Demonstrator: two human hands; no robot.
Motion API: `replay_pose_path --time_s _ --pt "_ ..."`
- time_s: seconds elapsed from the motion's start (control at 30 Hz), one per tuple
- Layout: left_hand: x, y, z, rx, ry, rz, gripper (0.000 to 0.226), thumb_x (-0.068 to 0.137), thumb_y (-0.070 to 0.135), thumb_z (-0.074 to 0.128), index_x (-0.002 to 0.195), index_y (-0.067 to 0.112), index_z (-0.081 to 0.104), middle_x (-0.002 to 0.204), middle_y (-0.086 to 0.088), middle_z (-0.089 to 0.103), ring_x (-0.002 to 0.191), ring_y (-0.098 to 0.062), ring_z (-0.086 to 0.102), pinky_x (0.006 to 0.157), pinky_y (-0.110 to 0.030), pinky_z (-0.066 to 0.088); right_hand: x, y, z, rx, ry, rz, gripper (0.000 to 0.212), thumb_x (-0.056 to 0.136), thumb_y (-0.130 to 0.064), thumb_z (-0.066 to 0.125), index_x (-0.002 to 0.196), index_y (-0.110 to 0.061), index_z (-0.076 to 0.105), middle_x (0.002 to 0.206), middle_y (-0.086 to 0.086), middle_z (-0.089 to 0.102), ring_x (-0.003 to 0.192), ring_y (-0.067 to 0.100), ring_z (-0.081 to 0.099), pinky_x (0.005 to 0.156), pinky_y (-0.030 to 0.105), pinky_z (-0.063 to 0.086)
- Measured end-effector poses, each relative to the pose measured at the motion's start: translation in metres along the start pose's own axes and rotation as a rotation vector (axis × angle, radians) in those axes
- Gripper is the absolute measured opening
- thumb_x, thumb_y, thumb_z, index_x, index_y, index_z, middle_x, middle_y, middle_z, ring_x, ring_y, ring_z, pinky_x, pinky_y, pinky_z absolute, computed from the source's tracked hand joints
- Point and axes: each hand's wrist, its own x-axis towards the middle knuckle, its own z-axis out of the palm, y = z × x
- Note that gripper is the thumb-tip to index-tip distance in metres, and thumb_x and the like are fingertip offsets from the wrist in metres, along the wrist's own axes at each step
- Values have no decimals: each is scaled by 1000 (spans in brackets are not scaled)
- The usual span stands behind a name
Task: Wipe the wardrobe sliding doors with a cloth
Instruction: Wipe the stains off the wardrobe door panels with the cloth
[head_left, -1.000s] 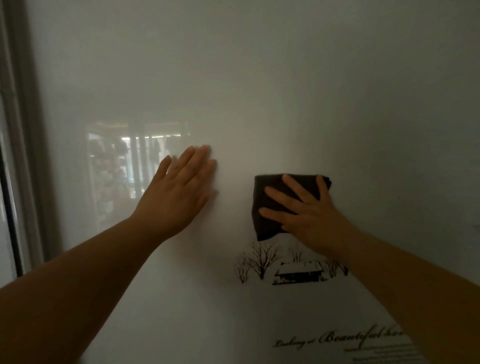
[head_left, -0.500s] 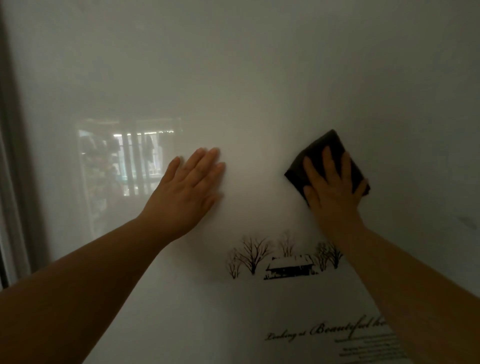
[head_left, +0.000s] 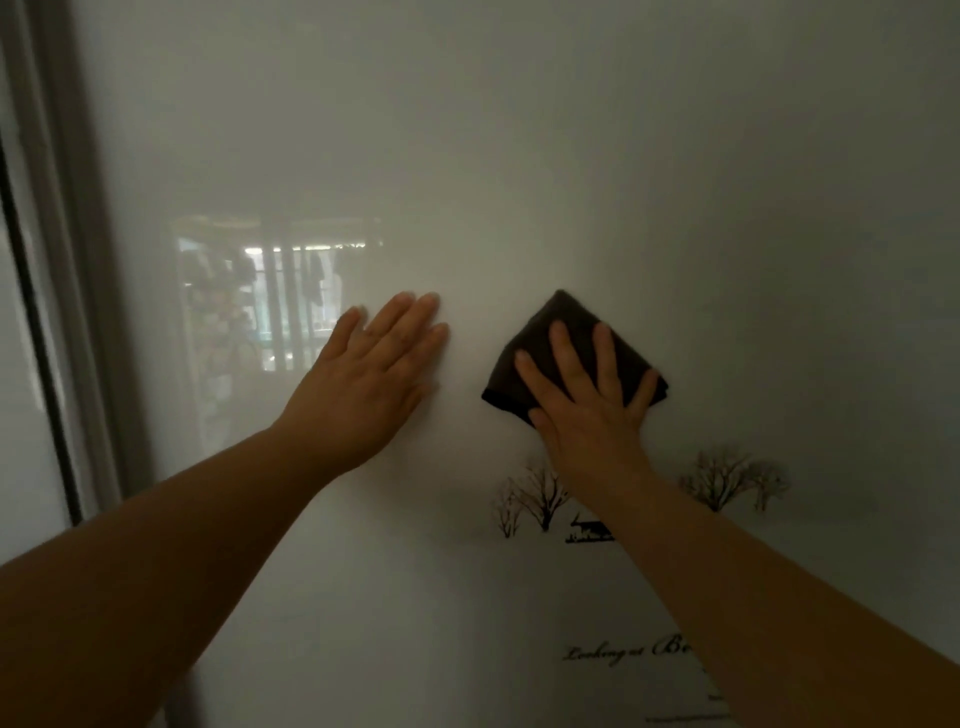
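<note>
A glossy white wardrobe sliding door (head_left: 571, 156) fills the view. It carries a printed picture of bare trees (head_left: 535, 496) and script lettering lower right. My right hand (head_left: 587, 410) presses a folded dark cloth (head_left: 540, 343) flat against the door just above the printed trees, fingers spread over it. My left hand (head_left: 374, 384) lies flat on the bare door surface to the left of the cloth, fingers together, holding nothing.
The door's grey frame edge (head_left: 88, 260) runs down the left side, with a dark gap beside it. A window reflection (head_left: 270, 306) shows in the door above my left wrist.
My right hand swept the cloth to the right and up, then back to the left, turning it to a diamond shape. The left hand stayed planted on the door.
</note>
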Motion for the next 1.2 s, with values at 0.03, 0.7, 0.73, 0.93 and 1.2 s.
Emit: replay_pose_path --time_s 0.03,0.7,0.73,0.93,1.2 --pt "-6 -7 -1 6 -8 -7 55 97 36 23 147 12 21 156 -11 12 143 -28 7 112 -54 15 5 -9 1 -1 5 -21 58 91 -34 51 142 -40 26 157 1 12 142 33 -5 94 78 -1" --pt "-95 -49 14 8 -23 -101 58 94 15 38 148 11 15 156 -13 6 143 -29 0 113 -52 10 -47 -103 56 -84 -144 -693 69 76 -27 72 136 -40 41 155 -6 22 144 30 10 102 74 4" --pt "-94 -47 15 3 -19 -98 58 94 15 38 147 11 16 156 -13 6 143 -29 0 113 -52 10 -51 -95 55 -100 -154 -728 69 75 -27 72 136 -41 41 154 -6 22 143 29 11 102 73 5" --pt "-91 -44 17 -10 -58 -131 59 94 20 35 148 13 13 157 -11 2 143 -28 -2 109 -58 14 -48 -35 41 -191 -133 -804 63 80 -30 67 136 -44 40 154 -10 21 143 26 13 104 71 3" --pt "-89 -45 17 -20 -57 -136 67 90 19 52 147 14 18 157 -9 7 143 -28 3 106 -60 18 27 -23 2 -91 84 -378 52 88 -34 57 136 -39 39 153 0 27 142 34 11 97 77 4"
